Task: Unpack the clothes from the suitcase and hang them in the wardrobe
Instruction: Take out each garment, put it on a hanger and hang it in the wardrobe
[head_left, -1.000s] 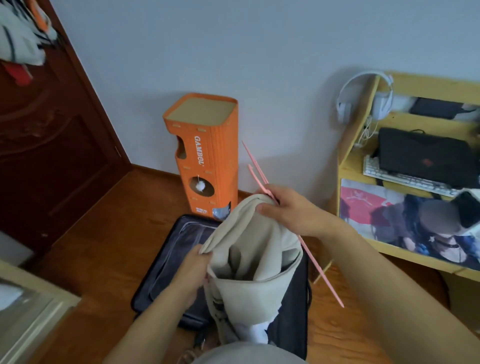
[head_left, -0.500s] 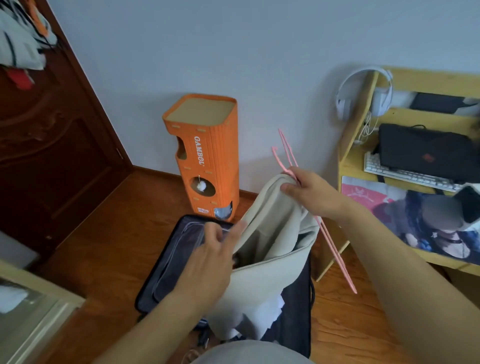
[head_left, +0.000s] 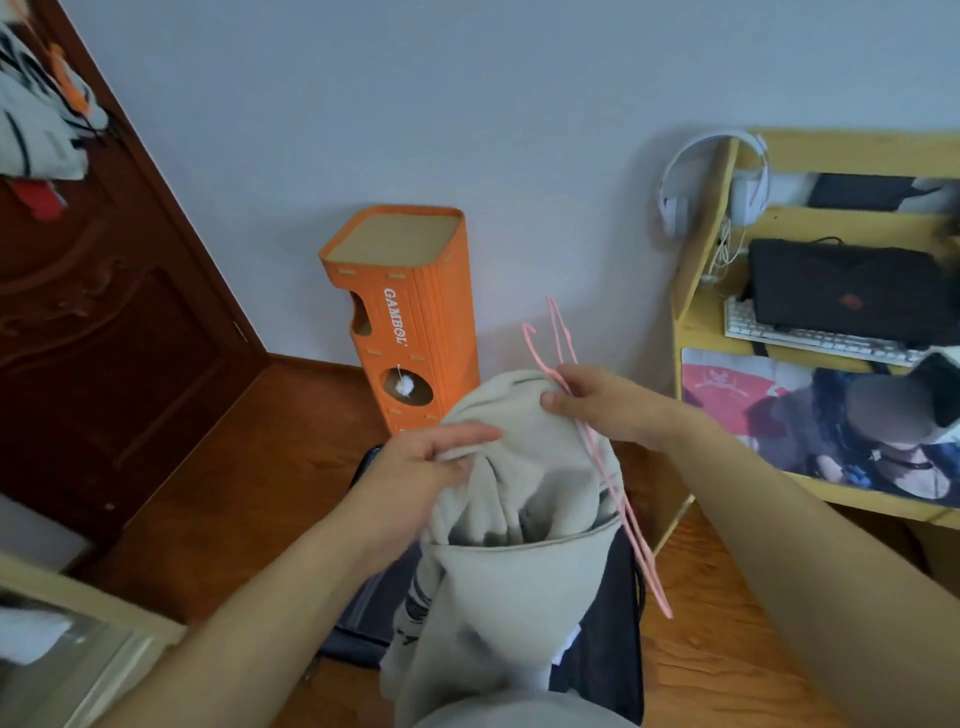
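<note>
I am putting the hoodie (head_left: 514, 545) on the pink hanger (head_left: 597, 457), above the suitcase (head_left: 602, 670). My right hand (head_left: 602, 405) pinches both; my left hand (head_left: 431, 467) grips cloth. Next I must slide the hanger inside.

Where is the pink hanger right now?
In the head view, right of centre: the right hand grips the pink hanger against the beige garment, its hook pointing up near the orange cardboard tower.
</note>
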